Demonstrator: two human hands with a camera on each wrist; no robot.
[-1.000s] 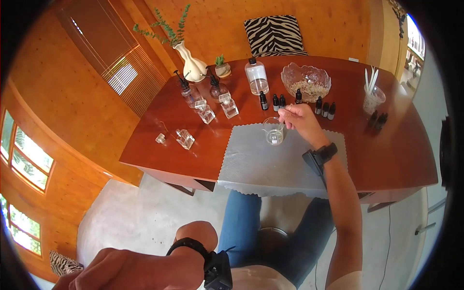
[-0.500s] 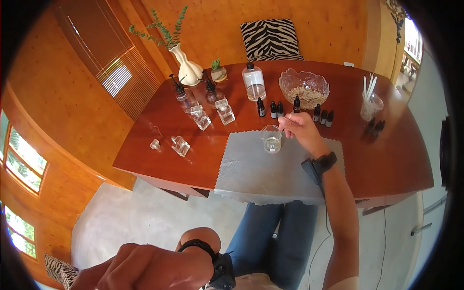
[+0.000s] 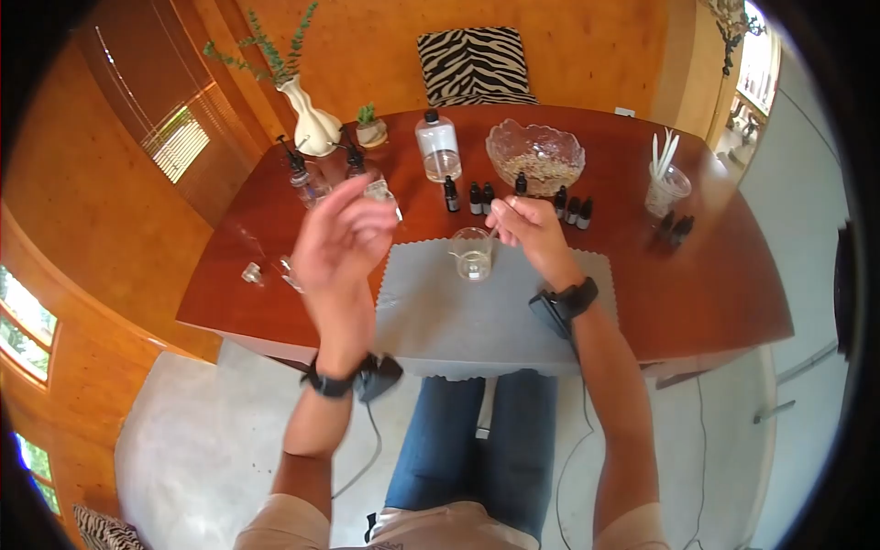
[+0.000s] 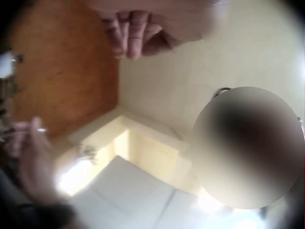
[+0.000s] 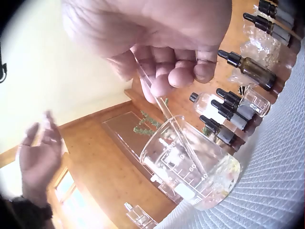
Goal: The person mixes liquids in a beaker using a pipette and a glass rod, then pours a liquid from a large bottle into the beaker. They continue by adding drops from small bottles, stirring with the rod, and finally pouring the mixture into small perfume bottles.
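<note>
A glass beaker (image 3: 473,263) with a little clear liquid stands on the grey mat (image 3: 495,321). Above its right rim my right hand (image 3: 536,240) pinches a thin clear rod (image 5: 164,107), which slants down into the beaker (image 5: 190,167) in the right wrist view. My left hand (image 3: 344,243) is raised over the left part of the table, blurred, its fingers loosely bent and holding nothing; it partly hides the square glass bottles (image 3: 381,192) behind it. In the left wrist view, fingers of the left hand (image 4: 138,31) hang loosely at the top.
Small black-capped dropper bottles (image 3: 476,198) stand behind the beaker, with a large clear bottle (image 3: 439,151) and a glass bowl (image 3: 536,160) farther back. A cup of white sticks (image 3: 666,191) is at the right. A white vase (image 3: 313,128) and a glass stopper (image 3: 251,272) are at the left.
My left hand has risen from the lower left to above the table. The right hand keeps its pinch on the rod at the beaker. The head view has shifted, moving the table leftward in it.
</note>
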